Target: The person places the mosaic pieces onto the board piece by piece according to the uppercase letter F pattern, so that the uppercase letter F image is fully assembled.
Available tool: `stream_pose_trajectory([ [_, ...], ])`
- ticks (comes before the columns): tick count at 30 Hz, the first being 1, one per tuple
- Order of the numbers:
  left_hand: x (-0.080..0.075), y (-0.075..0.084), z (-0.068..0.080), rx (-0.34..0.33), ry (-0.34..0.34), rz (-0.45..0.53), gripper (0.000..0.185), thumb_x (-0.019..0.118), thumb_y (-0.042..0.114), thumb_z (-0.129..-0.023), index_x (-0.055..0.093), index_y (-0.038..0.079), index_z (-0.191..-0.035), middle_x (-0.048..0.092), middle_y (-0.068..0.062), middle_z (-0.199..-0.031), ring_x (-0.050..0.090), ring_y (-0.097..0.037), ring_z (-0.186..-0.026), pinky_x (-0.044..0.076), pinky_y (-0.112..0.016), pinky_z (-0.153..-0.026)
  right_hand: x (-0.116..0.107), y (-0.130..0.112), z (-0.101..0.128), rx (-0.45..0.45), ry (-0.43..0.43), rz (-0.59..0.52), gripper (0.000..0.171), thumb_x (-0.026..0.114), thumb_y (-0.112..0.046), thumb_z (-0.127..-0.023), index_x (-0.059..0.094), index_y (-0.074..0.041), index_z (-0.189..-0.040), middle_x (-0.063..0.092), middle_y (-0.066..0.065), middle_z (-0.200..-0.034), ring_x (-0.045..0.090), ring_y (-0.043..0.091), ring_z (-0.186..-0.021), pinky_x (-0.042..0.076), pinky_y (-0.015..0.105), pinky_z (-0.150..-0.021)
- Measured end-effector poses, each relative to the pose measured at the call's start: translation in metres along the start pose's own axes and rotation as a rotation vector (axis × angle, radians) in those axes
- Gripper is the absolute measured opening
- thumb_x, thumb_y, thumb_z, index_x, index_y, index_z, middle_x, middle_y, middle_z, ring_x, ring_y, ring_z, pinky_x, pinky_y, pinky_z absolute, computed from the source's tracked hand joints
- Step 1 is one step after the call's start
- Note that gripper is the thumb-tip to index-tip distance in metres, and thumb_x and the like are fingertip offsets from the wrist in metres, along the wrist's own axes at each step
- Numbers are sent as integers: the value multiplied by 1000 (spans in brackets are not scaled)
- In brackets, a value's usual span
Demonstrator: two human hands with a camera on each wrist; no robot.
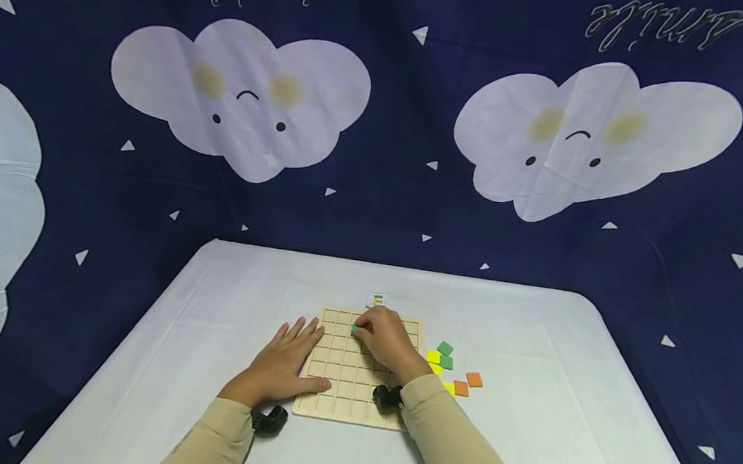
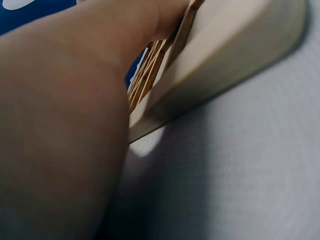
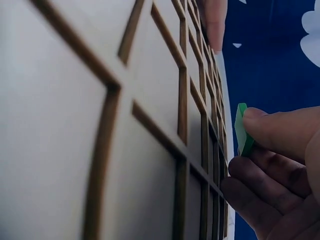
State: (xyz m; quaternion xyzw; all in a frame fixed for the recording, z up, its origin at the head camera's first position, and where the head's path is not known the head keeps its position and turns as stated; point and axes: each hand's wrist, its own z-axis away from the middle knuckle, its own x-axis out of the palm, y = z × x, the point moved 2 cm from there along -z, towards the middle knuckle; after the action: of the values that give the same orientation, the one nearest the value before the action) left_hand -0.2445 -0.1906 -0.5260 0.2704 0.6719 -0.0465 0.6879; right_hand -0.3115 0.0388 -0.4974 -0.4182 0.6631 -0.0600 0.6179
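A wooden grid board (image 1: 341,406) with square recesses lies on the white table. My right hand (image 1: 389,339) is over its upper part and pinches a green square tile (image 3: 242,131) between thumb and fingers. In the right wrist view the tile stands on edge, close to the board's grid. My left hand (image 1: 283,364) rests with spread, straight fingers on the board's left edge, its thumb lying across the lower left squares. The left wrist view shows the base of that hand beside the board's thick rim (image 2: 200,75).
Loose tiles lie right of the board: green tiles (image 1: 445,347), yellow tiles (image 1: 433,356) and orange tiles (image 1: 474,379). Beyond the board's far edge is a small printed card (image 1: 376,300). A dark blue cloth with clouds (image 1: 244,95) hangs behind the table (image 1: 560,425).
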Motion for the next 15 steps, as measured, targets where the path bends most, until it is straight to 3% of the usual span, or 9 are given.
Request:
stream_pose_trajectory([
  [15,3,-3,-1,-1,4,2,111,58,79,-90,29,4,-166,19,-14,-172,10,-37,-158,3,-52,-127,7,-2,-7,-4,-43,48,7,79,-9,-97,80,-6,-103,70,2,-106,67,16,-96,58,27,-84],
])
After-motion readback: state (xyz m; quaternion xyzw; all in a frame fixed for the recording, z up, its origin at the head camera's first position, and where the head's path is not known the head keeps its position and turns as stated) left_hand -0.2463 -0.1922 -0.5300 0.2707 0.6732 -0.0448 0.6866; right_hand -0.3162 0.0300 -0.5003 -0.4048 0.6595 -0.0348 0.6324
